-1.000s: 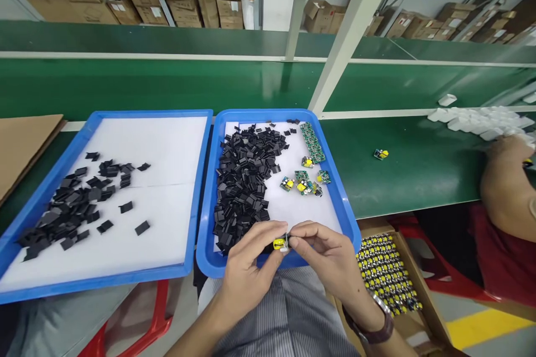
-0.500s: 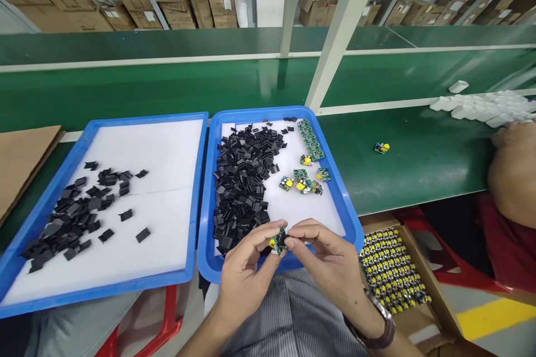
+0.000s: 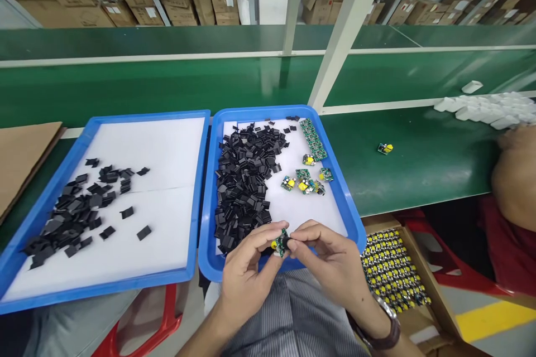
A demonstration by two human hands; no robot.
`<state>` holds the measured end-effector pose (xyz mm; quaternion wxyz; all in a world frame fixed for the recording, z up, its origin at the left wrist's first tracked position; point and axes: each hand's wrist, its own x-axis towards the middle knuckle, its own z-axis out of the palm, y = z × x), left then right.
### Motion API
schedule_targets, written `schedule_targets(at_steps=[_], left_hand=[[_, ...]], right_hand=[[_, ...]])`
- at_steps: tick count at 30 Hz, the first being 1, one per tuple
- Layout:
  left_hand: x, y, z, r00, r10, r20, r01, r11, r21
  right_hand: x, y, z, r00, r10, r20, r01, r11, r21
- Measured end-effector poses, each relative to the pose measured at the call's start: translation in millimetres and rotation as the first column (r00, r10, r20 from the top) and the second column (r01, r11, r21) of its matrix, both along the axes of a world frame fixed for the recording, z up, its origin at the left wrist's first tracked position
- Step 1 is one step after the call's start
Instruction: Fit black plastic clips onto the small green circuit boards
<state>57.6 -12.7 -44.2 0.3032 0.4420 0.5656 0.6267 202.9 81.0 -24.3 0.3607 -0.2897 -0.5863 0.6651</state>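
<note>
Between finger and thumb, my left hand [image 3: 251, 268] grips a small green circuit board [image 3: 281, 242] with a yellow part on it. My right hand [image 3: 330, 262] pinches a small black piece [image 3: 287, 241] against the board's face; the fingertips partly hide it. Both hands are over the near edge of the right blue tray [image 3: 208, 234]. In that tray lies a heap of black pieces [image 3: 243, 184] on the left. Several loose boards with yellow parts [image 3: 305, 185] and an unsplit green board panel [image 3: 312, 139] lie on its right side.
Left of it, another blue tray [image 3: 192, 234] holds scattered black pieces [image 3: 77, 212]. A single board [image 3: 385, 148] lies on the green bench [image 3: 355, 178]. Below right, a carton [image 3: 435, 290] contains rows of boards. White housings [image 3: 489, 107] and another person's arm [image 3: 515, 173] are at far right.
Both hands stay in nearly the same place, still holding the board and the black piece. The whole view has shifted slightly.
</note>
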Motion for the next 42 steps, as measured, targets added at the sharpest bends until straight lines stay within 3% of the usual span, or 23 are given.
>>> schedule_targets(at_steps=[6, 10, 14, 23, 28, 32, 37, 42], left_hand=[[-1.3, -0.7, -0.6, 0.990, 0.011, -0.138, -0.007, 1.000, 0.029], [-1.6, -0.3, -1.2, 0.983, -0.007, -0.184, 0.014, 0.999, 0.039], [-0.9, 0.2, -2.3, 0.979, -0.014, -0.204, 0.029, 0.997, 0.071], [-0.6, -2.3, -1.4, 0.983, -0.057, -0.177, 0.069, 0.996, 0.064], [-4.4, 0.7, 3.1, 0.963, -0.097, -0.250, 0.110, 0.993, 0.038], [-5.3, 2.4, 5.2, 0.955, -0.129, -0.266, 0.144, 0.989, 0.037], [-2.8, 2.6, 7.0, 0.981, -0.119, -0.153, 0.124, 0.992, 0.021], [-2.3, 0.6, 5.8, 0.986, -0.080, -0.144, 0.087, 0.996, 0.036]], right_hand=[[6.2, 11.3, 6.2, 0.992, 0.105, 0.066, -0.101, 0.993, -0.060], [10.7, 15.2, 11.3, 0.980, 0.111, 0.163, -0.125, 0.989, 0.075], [13.6, 16.4, 14.6, 0.971, 0.130, 0.200, -0.159, 0.978, 0.136], [18.7, 22.5, 17.5, 0.956, 0.199, 0.215, -0.220, 0.972, 0.080], [14.9, 24.1, 11.5, 0.975, 0.198, 0.104, -0.181, 0.971, -0.154], [11.2, 21.9, 4.4, 0.984, 0.177, 0.035, -0.152, 0.914, -0.375], [8.3, 19.4, -0.5, 0.988, 0.152, -0.021, -0.143, 0.865, -0.481], [6.0, 18.2, -0.3, 0.985, 0.167, -0.046, -0.166, 0.829, -0.534]])
